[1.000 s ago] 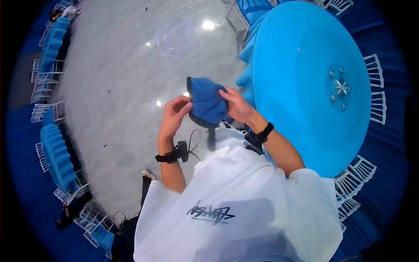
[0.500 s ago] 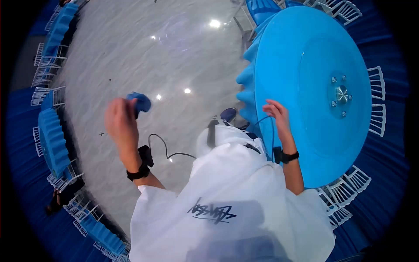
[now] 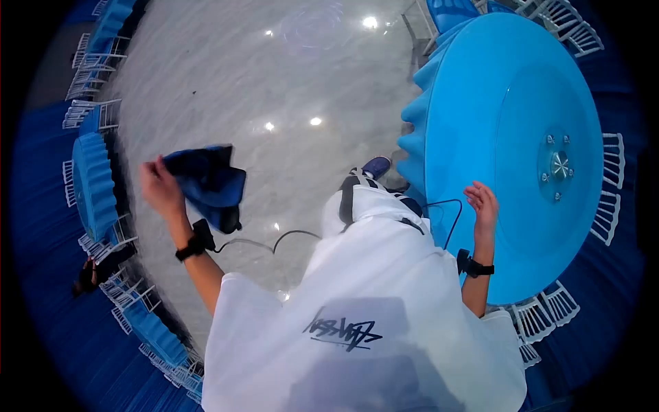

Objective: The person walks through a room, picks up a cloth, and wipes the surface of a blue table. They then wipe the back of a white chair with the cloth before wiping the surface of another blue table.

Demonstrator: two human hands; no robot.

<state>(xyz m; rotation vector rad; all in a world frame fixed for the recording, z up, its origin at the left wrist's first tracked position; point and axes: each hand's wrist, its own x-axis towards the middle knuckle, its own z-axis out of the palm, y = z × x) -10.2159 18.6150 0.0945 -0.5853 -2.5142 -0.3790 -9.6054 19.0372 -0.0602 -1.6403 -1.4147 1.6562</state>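
Observation:
My left hand (image 3: 161,187) is closed on the edge of a dark blue cloth (image 3: 209,185), which hangs spread out over the grey floor. My right hand (image 3: 482,202) is raised above the near left part of a round blue table (image 3: 460,137); its fingers are slightly bent and apart, with nothing in them. A black band with a small device sits on each wrist, and a black cable runs from each one toward my body.
A round glass turntable (image 3: 522,172) with a metal hub is on the table. White chairs (image 3: 607,216) stand around its far side. More blue-covered tables (image 3: 95,185) and chairs line the left. A person in dark clothes (image 3: 88,275) is far off at the left.
The cloth has gone from a bunched shape to hanging open, and my left hand has moved left. My view has shifted, so the table sits further right.

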